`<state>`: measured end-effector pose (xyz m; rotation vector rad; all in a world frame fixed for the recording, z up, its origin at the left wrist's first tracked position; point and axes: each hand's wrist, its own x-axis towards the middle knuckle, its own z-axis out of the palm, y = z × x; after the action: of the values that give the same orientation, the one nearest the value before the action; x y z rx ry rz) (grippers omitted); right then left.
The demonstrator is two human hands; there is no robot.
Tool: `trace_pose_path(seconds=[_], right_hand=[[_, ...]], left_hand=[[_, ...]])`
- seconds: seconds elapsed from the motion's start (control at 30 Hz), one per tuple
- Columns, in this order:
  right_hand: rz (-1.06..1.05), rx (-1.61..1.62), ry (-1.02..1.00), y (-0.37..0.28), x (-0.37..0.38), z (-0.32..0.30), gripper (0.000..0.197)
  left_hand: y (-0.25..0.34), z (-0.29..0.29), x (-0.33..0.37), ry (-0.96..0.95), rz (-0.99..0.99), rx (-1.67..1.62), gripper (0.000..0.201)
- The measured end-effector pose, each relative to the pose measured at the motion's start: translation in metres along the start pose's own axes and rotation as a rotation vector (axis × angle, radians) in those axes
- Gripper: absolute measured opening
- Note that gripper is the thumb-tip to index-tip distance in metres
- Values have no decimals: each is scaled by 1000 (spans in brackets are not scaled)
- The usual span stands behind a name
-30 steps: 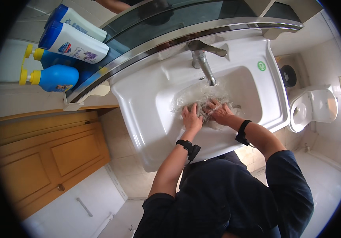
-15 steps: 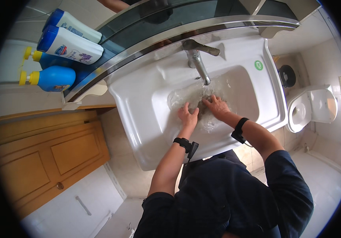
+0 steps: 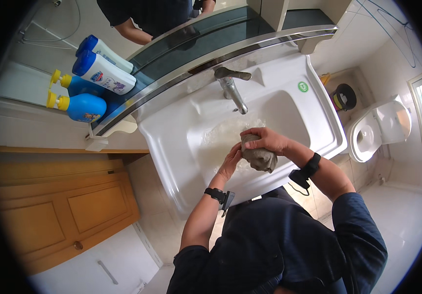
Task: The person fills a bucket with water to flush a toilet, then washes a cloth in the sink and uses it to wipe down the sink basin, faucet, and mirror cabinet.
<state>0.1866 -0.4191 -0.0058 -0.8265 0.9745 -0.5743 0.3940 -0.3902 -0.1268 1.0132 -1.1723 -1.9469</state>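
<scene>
A wet, bunched grey-brown cloth (image 3: pixel 260 158) is held up above the front part of the white sink (image 3: pixel 198 105). My right hand (image 3: pixel 268 141) is closed over its top, with the fingers reaching across toward its left end. My left hand (image 3: pixel 229 162) presses against the cloth's left side, its fingertips partly hidden there. Shallow rippling water (image 3: pixel 223 133) lies in the basin behind my hands. Over the basin reaches the chrome faucet (image 3: pixel 234 93), with no stream visible from its spout. Each wrist wears a black strap with a small device.
A dark glass shelf (image 3: pixel 171 49) with a metal edge runs behind the sink. At its left end stand blue-capped white bottles (image 3: pixel 105 73) and blue pump bottles (image 3: pixel 86 107). A toilet (image 3: pixel 368 137) and a black bin (image 3: pixel 344 97) are at the right. A wooden cabinet door (image 3: pixel 83 210) is at the left.
My hands were down in the splashing basin; now they are nearer me, with the cloth raised between them. The water has calmed, and the view has shifted a little.
</scene>
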Motion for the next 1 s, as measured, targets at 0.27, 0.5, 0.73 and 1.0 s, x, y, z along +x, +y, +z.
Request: trace_pose_path(seconds=[0.27, 0.5, 0.73, 1.0], right_hand=[[-93, -849, 97, -8, -16, -49, 56], [-375, -1644, 237, 45, 7, -89, 23], [-422, -847, 136, -29, -27, -80, 29], [-309, -972, 268, -19, 15, -112, 14]], left_hand=[[27, 23, 0, 201, 41, 757, 26], [84, 28, -6, 174, 143, 1045, 34], [159, 34, -29, 281, 282, 984, 28], [127, -5, 21, 324, 86, 978, 24]])
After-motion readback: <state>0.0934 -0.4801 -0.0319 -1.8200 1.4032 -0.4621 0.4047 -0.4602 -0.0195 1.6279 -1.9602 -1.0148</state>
